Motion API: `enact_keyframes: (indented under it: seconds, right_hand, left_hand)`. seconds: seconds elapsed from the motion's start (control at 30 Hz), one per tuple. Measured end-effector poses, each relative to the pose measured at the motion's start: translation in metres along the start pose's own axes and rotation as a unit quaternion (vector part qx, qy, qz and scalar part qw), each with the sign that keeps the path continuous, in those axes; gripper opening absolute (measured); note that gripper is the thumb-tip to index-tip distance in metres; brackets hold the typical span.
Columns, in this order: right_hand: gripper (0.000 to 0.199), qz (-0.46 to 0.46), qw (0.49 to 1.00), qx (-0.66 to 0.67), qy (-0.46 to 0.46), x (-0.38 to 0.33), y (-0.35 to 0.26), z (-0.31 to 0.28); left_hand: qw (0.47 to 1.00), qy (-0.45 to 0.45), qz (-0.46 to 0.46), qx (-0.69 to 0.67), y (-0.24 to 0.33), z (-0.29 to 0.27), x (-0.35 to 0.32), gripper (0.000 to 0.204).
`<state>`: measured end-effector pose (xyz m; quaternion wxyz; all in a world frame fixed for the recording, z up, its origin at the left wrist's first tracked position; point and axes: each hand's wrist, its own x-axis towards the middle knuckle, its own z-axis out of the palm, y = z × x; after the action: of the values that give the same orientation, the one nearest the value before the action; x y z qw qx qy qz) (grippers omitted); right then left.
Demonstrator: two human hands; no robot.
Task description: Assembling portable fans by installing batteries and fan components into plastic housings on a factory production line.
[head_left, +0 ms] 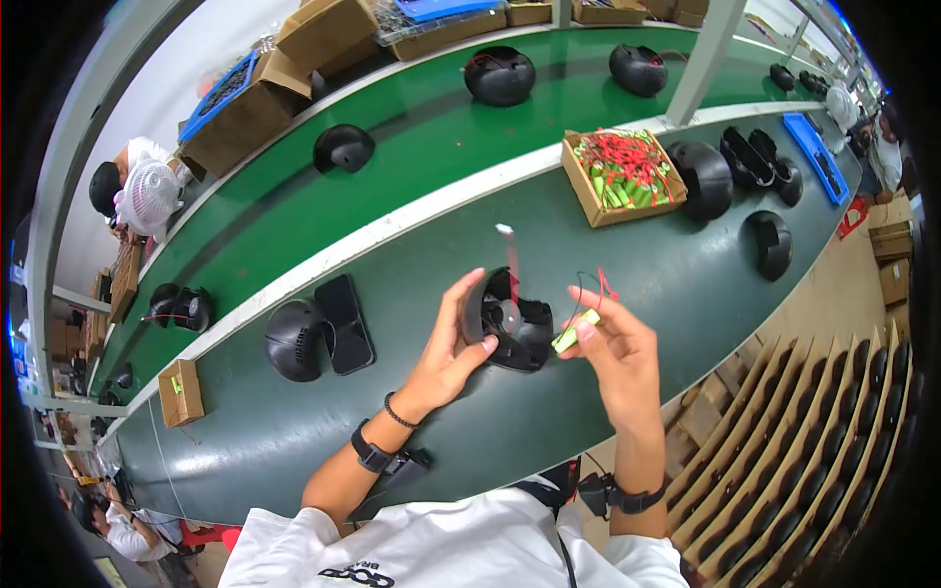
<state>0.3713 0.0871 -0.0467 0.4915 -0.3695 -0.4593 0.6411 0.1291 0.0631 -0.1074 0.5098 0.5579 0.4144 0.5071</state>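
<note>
My left hand grips a black rounded plastic housing above the green bench, its open side facing me. A red wire with a white tip sticks up out of the housing. My right hand pinches a small green cylindrical battery with thin red and black leads, right beside the housing's right edge. Both wrists wear dark bands.
A cardboard box of green batteries with red wires sits at the back right. A black dome with a flat black panel lies to the left, a small cardboard box further left. More black housings stand around; stacked shells fill racks at right.
</note>
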Motion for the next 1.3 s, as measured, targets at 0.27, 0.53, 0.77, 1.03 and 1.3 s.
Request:
enact_keyframes:
  seconds: [0.27, 0.53, 0.77, 1.03, 1.3]
  right_hand:
    - [0.034, -0.162, 0.981, -0.081, 0.068, -0.005, 0.029, 0.054]
    - [0.024, -0.31, 0.893, -0.316, 0.082, 0.001, 0.04, 0.05]
    - [0.035, -0.308, 0.839, -0.449, -0.009, -0.017, 0.05, 0.04]
    - [0.069, -0.302, 0.848, -0.435, -0.034, 0.02, 0.051, 0.034]
    - [0.04, -0.305, 0.784, -0.54, 0.012, 0.025, 0.064, 0.068]
  left_hand:
    - [0.997, -0.014, 0.036, 0.07, 0.006, 0.003, -0.002, 0.096]
    - [0.994, -0.034, 0.047, 0.089, 0.005, 0.0, -0.001, 0.097]
    - [0.992, -0.08, 0.043, 0.088, 0.005, -0.009, -0.009, 0.098]
    - [0.979, -0.159, -0.108, 0.063, 0.044, -0.045, 0.004, 0.108]
    - [0.93, 0.044, -0.201, 0.305, 0.075, -0.088, -0.003, 0.045]
